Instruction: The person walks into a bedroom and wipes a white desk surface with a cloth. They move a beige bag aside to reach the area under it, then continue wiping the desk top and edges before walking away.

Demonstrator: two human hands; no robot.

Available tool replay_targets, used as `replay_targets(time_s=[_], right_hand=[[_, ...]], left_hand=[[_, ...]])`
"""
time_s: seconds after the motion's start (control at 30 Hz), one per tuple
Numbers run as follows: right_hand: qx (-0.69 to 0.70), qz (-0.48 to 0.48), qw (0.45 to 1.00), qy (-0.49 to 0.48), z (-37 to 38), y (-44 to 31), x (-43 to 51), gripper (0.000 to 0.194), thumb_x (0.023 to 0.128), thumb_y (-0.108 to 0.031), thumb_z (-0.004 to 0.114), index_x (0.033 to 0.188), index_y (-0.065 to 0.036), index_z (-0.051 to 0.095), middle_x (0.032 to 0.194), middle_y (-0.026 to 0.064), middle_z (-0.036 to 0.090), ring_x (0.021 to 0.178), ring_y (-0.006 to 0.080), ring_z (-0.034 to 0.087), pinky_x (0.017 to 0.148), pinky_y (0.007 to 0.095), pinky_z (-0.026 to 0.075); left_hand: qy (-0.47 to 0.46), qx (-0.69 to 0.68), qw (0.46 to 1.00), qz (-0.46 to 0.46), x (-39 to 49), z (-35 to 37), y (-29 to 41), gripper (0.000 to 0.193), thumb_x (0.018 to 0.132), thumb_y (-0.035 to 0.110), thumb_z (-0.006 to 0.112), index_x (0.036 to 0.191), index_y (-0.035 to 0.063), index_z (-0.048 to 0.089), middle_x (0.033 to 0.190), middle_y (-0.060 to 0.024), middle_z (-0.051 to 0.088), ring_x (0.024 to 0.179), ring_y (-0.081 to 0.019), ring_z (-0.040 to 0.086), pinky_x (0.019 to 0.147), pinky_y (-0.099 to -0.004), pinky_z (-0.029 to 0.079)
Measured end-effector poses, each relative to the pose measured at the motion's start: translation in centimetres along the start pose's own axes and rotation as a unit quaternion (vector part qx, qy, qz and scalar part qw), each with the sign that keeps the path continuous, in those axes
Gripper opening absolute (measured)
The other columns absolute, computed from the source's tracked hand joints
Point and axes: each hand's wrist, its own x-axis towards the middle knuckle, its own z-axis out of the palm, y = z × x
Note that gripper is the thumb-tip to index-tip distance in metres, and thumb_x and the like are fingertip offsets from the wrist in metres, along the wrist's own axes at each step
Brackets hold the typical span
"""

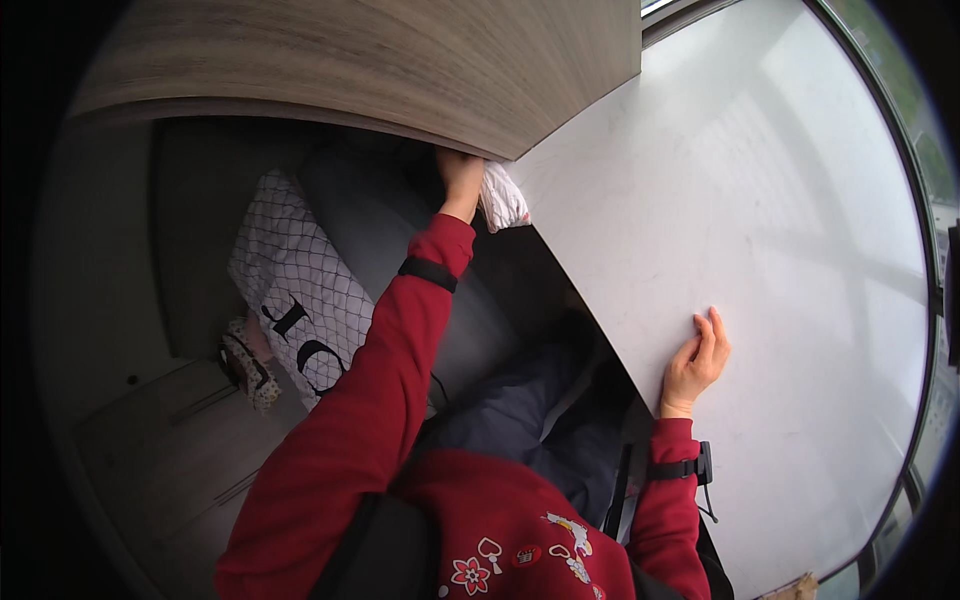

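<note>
My left hand (pixel 461 178) reaches up to the lower edge of a wood-grain panel (pixel 390 67), its fingers hidden behind that edge. A crumpled white cloth (pixel 502 201) with reddish marks hangs out beside this hand and appears to be held in it. The cloth meets the corner where the panel and a wide white sill (pixel 765 225) come together. Over on the sill, my right hand (pixel 697 364) rests with bent fingers apart, holding nothing.
To the left, in shadow, lies a white grid-patterned fabric (pixel 300 300) with black lettering, beside a dark grey padded surface (pixel 367 202). A small patterned bag (pixel 251 367) is below it. Dark window frame (pixel 900 135) borders the sill. A brown object (pixel 795 589) sits at its near end.
</note>
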Motion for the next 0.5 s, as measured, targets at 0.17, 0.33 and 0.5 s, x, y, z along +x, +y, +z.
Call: replay_targets(time_s=[0.17,0.33,0.5], right_hand=[[-0.014,-0.017,1.0,0.013,0.4,0.2,-0.5,0.035,0.081,0.014,0.051,0.106,-0.002,0.069,0.125,0.0112,0.065,0.098,0.0267,0.06,0.083,0.0352,0.049],[-0.004,-0.014,1.0,0.009,0.1,0.1,-0.2,0.035,0.081,0.014,0.051,0.106,-0.002,0.069,0.124,0.0109,0.065,0.099,0.0269,0.06,0.084,0.0355,0.049],[0.006,-0.042,0.998,0.045,0.2,-0.6,0.5,0.034,0.081,0.014,0.052,0.105,-0.003,0.069,0.124,0.0105,0.065,0.099,0.0267,0.06,0.084,0.0357,0.049]], left_hand=[[0.033,0.106,0.993,0.042,-1.7,-0.1,-1.2,0.042,0.087,0.004,0.067,0.125,-0.0073,0.054,0.126,-0.0149,0.062,0.117,-0.0245,0.056,0.102,-0.0346,0.042],[0.025,0.071,0.993,0.087,-1.0,0.2,-1.2,0.06,0.082,0.004,0.068,0.134,-0.0095,0.042,0.134,-0.0265,0.051,0.13,-0.0359,0.046,0.114,-0.0393,0.029],[-0.016,0.212,0.974,0.082,4.7,-1.3,-3.4,0.048,0.088,0.015,0.069,0.129,-0.0045,0.054,0.126,-0.02,0.061,0.119,-0.0287,0.056,0.103,-0.0351,0.04]])
